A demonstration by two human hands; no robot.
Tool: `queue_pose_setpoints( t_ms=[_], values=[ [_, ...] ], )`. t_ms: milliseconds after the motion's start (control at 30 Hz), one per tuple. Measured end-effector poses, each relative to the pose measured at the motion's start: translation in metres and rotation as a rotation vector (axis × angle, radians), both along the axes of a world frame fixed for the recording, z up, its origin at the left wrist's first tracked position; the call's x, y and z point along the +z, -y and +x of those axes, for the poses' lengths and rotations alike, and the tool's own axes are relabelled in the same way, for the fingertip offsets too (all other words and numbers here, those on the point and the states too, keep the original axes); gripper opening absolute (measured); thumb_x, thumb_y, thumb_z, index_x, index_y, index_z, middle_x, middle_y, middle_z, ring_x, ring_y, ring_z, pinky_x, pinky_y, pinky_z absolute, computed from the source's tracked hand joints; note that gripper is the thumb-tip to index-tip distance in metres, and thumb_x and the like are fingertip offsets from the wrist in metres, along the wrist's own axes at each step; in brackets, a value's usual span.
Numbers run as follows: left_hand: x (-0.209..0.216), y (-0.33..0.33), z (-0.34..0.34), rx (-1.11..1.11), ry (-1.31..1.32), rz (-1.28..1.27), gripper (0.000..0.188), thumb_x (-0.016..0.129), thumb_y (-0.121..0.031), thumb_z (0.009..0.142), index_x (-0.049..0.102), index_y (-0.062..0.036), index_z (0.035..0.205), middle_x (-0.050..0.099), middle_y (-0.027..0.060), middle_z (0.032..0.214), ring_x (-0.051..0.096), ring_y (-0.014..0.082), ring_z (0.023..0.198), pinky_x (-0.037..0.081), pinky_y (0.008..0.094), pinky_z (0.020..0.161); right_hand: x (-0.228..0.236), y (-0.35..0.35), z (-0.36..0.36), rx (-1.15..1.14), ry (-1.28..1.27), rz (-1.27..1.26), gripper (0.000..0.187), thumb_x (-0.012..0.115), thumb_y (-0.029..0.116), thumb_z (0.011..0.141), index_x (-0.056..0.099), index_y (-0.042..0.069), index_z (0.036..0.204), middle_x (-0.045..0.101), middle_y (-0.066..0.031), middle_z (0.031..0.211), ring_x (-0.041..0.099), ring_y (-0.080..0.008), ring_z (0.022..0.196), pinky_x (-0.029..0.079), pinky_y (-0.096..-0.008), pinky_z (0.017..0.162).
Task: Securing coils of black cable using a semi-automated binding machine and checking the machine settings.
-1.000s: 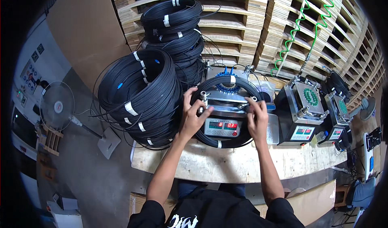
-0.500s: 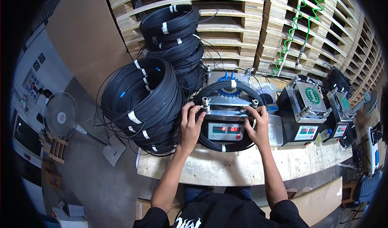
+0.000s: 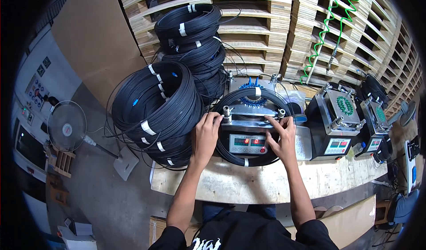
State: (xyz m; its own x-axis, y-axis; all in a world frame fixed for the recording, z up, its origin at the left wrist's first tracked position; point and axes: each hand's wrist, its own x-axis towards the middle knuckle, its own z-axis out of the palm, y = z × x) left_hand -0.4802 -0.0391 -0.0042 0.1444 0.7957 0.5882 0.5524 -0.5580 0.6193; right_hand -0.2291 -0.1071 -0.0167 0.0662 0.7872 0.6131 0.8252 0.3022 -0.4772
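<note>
A polishing machine [image 3: 247, 144] with a lit red display stands on the bench before me. On its top, a metal plate carries a ring of blue fibre connectors [image 3: 253, 100]. Round the machine lies a coil of black cable [image 3: 278, 100] with white tape bands. My left hand [image 3: 206, 137] is at the front left corner, its bent fingers together against a metal corner knob [image 3: 226, 113]; its thumb is mostly hidden. At the front right, my right hand [image 3: 284, 139] has its index finger stretched onto the metal clamp bar [image 3: 248, 117], thumb apart near the display.
Stacked black cable coils [image 3: 155, 110] rise close by on the left, with another stack [image 3: 191, 30] behind. Two similar machines with green connectors [image 3: 344, 106] stand to the right. Wooden pallets [image 3: 253, 10] back the bench [image 3: 230, 183]. A floor fan [image 3: 67, 128] is far left.
The fingers of my left hand have shifted slightly at the corner knob, and its thumb shows less. My right index finger has moved slightly on the clamp bar. The display reading has changed.
</note>
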Motion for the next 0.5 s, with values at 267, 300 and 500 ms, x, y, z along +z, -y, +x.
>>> queue_pose_setpoints(
  t_ms=[267,300,500],
  values=[
    [0.001,-0.002,0.005,-0.075,0.019,0.06,0.015,0.056,-0.007,0.098,0.063,0.004,0.105,0.064,0.0203,0.095,0.064,0.0384,0.083,0.05,0.0423,0.071,-0.017,-0.004,0.02,0.09,-0.331,0.133,0.022,0.072,0.001,0.078,0.056,0.001,0.093,0.045,-0.0111,0.093,0.046,-0.0228,0.08,0.039,-0.0319,0.069],
    [-0.001,-0.003,0.004,-0.069,0.033,0.071,0.014,0.056,-0.007,0.098,0.063,0.0042,0.104,0.064,0.0204,0.095,0.064,0.038,0.083,0.05,0.042,0.071,-0.012,-0.003,0.02,0.076,-0.38,0.151,0.018,0.071,0.0,0.08,0.057,0.001,0.091,0.045,-0.0102,0.093,0.045,-0.0199,0.078,0.039,-0.0303,0.067],
    [-0.006,-0.002,0.005,-0.082,0.151,0.006,0.017,0.055,-0.01,0.101,0.062,0.0051,0.103,0.069,0.0199,0.096,0.068,0.0341,0.087,0.052,0.0383,0.076,-0.024,-0.002,0.016,0.009,-0.576,0.216,0.008,0.068,0.001,0.09,0.06,0.0,0.092,0.051,-0.0062,0.093,0.046,-0.0115,0.07,0.038,-0.0249,0.061]
  ],
)
